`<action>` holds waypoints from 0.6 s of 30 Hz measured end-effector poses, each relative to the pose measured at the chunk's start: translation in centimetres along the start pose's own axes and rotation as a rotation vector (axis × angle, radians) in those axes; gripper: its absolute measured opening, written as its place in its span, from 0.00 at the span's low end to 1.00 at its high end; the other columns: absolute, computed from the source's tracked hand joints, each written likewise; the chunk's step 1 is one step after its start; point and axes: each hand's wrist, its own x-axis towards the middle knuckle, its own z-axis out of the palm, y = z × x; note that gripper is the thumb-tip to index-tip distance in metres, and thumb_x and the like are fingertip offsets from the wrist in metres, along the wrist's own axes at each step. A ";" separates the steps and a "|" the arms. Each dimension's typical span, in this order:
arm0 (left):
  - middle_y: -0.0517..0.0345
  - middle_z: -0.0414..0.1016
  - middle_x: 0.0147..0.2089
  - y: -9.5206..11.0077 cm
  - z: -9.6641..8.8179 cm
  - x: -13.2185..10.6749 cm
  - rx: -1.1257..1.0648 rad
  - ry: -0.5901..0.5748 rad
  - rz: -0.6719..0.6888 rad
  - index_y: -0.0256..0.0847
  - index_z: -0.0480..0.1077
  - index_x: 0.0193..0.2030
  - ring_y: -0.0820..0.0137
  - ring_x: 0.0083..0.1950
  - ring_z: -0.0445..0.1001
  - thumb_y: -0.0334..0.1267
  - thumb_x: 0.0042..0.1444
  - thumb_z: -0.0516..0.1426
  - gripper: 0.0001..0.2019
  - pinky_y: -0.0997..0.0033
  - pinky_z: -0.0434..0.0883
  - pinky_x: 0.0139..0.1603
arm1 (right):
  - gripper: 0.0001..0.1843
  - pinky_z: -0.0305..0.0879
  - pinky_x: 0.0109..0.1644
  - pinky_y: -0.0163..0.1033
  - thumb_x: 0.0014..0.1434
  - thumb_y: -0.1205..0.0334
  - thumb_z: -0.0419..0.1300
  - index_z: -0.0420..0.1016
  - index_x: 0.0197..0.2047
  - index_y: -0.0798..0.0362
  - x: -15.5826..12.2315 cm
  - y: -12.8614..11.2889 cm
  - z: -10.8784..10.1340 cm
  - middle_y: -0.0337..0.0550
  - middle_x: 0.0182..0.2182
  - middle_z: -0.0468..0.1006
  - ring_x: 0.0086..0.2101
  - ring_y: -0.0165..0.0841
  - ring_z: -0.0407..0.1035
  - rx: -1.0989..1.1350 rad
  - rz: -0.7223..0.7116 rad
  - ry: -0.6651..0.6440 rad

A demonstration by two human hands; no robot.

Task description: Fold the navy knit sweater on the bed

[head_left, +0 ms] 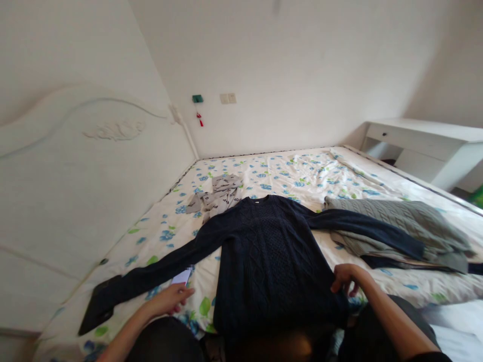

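A dark navy cable-knit sweater (264,256) lies flat on the bed with both sleeves spread out. My right hand (345,279) pinches the sweater's lower right hem, fingers curled over the edge. My left hand (171,299) rests on the sheet just left of the sweater's body, below the left sleeve, fingers closed around a small pale card or tag (182,277). The right sleeve stretches across a folded grey knit (400,226).
The bed has a white sheet with blue flowers (302,173). A grey printed garment (219,196) lies crumpled near the far left. A white headboard (75,201) runs along the left. A white desk (426,143) stands at the right.
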 end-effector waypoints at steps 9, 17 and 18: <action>0.57 0.75 0.27 4.8 10.7 -0.4 -0.239 -0.321 -0.003 0.46 0.67 0.32 0.68 0.22 0.70 0.60 0.35 0.67 0.25 0.70 0.62 0.21 | 0.21 0.68 0.28 0.28 0.42 0.54 0.84 0.77 0.26 0.53 -2.6 2.5 -0.7 0.45 0.28 0.84 0.39 0.41 0.85 -0.040 -0.072 -0.043; 0.44 0.75 0.20 2.3 7.2 0.1 0.114 -0.679 -0.129 0.45 0.68 0.15 0.63 0.17 0.68 0.55 0.33 0.69 0.19 0.66 0.62 0.18 | 0.13 0.67 0.30 0.29 0.50 0.58 0.80 0.85 0.35 0.54 -2.1 4.0 -3.2 0.47 0.36 0.88 0.33 0.34 0.82 0.090 -0.065 -0.045; 0.41 0.76 0.20 2.8 6.9 0.8 0.170 -0.634 -0.122 0.44 0.68 0.14 0.62 0.17 0.68 0.57 0.34 0.69 0.21 0.65 0.63 0.18 | 0.15 0.69 0.32 0.30 0.52 0.57 0.80 0.85 0.40 0.54 -2.1 4.0 -4.1 0.47 0.39 0.89 0.34 0.34 0.82 0.212 -0.105 0.059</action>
